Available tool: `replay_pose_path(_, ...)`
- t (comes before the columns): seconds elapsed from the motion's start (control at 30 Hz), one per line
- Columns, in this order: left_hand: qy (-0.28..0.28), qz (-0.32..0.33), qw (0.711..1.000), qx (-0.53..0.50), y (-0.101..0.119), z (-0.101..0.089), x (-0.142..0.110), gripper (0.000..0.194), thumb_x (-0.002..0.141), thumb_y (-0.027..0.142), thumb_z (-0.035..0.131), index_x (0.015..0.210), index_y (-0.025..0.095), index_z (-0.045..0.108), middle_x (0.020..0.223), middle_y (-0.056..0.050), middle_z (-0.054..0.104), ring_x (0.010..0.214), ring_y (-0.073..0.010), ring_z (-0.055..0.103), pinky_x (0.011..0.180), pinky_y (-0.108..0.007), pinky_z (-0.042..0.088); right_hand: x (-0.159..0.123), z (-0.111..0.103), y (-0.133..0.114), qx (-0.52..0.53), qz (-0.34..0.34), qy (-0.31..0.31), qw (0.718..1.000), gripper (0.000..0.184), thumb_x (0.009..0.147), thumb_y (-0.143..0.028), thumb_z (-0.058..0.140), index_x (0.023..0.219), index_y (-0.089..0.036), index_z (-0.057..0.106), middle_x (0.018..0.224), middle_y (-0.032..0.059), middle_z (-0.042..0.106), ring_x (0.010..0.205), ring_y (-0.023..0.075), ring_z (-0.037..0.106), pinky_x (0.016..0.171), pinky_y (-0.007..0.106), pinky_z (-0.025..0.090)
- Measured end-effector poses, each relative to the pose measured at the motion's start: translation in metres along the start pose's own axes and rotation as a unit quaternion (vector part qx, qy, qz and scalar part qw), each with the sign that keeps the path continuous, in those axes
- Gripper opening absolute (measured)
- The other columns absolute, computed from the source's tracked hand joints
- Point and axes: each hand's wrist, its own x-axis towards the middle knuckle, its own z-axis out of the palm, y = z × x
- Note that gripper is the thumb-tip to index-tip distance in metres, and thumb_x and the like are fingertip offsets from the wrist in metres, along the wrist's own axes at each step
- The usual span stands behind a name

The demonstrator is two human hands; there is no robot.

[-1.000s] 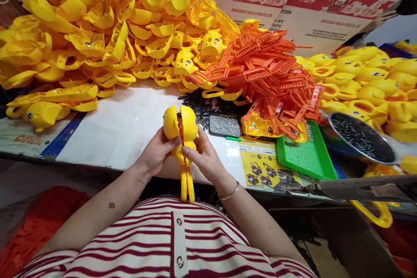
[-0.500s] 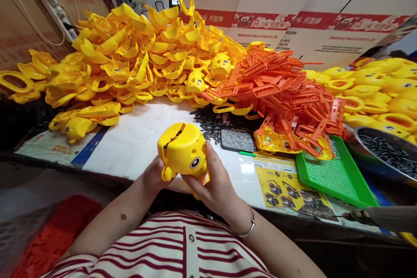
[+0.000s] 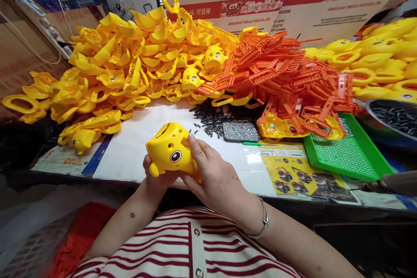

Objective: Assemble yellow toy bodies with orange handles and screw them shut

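Both hands hold a yellow plastic animal-shaped toy (image 3: 169, 147) just above the front edge of the table. Its round printed eye faces up toward me, and several small holes show in the shell. My left hand (image 3: 159, 178) grips it from below and the left side, most of its fingers hidden beneath the toy. My right hand (image 3: 216, 173) is closed around the right end, thumb along the top. Beyond the toy lie small black screw-like pieces (image 3: 213, 121) and a grey speckled pad (image 3: 239, 131).
Yellow half shells (image 3: 110, 61) are heaped at the back. Orange slotted frames (image 3: 276, 69) pile beside them. A green tray (image 3: 352, 156), a metal bowl (image 3: 374, 108) of black pieces and a power screwdriver-like tool (image 3: 391, 183) are at right. Closed yellow toys (image 3: 384, 52) stack behind.
The toy has been tilted in my hands and moved slightly left; the gap along its top looks narrower. My right hand has slid further over it. The view has shifted a little.
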Motion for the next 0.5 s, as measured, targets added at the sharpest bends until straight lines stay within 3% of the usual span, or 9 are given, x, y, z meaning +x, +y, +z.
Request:
replay_pose_path(0.13, -0.023, -0.018, 1.000, -0.005, 0.001, -0.013, 0.005, 0.084, 0.052, 0.081, 0.063, 0.115, 0.025, 0.068, 0.129, -0.010, 0.063, 0.134, -0.0404, 0.044, 0.110, -0.053, 0.036, 0.003, -0.001, -0.004, -0.023, -0.006, -0.018, 1.000, 0.085, 0.090, -0.027, 0.055, 0.157, -0.020, 0.004, 0.140, 0.0209, 0.050, 0.120, 0.0323, 0.057, 0.082, 0.047, 0.062)
replay_pose_path(0.27, -0.057, -0.026, 0.998, -0.019, -0.001, -0.022, 0.007, 0.082, 0.052, 0.080, 0.062, 0.112, 0.025, 0.070, 0.123, -0.010, 0.066, 0.129, -0.0387, 0.049, 0.105, -0.051, 0.042, 0.003, 0.002, -0.006, -0.046, -0.019, -0.004, 0.999, 0.078, 0.092, -0.035, 0.051, 0.156, -0.018, 0.012, 0.135, 0.0218, 0.052, 0.112, 0.0326, 0.058, 0.079, 0.047, 0.062)
replay_pose_path(0.5, 0.024, -0.014, 1.000, -0.006, 0.001, 0.000, 0.001, 0.067, 0.059, 0.074, 0.063, 0.101, 0.022, 0.072, 0.106, -0.010, 0.070, 0.120, -0.0375, 0.054, 0.101, -0.052, 0.044, 0.000, 0.002, -0.001, 0.001, 0.009, -0.008, 1.000, 0.081, 0.091, -0.035, 0.055, 0.157, -0.023, 0.010, 0.127, 0.0184, 0.056, 0.107, 0.0301, 0.060, 0.079, 0.046, 0.060)
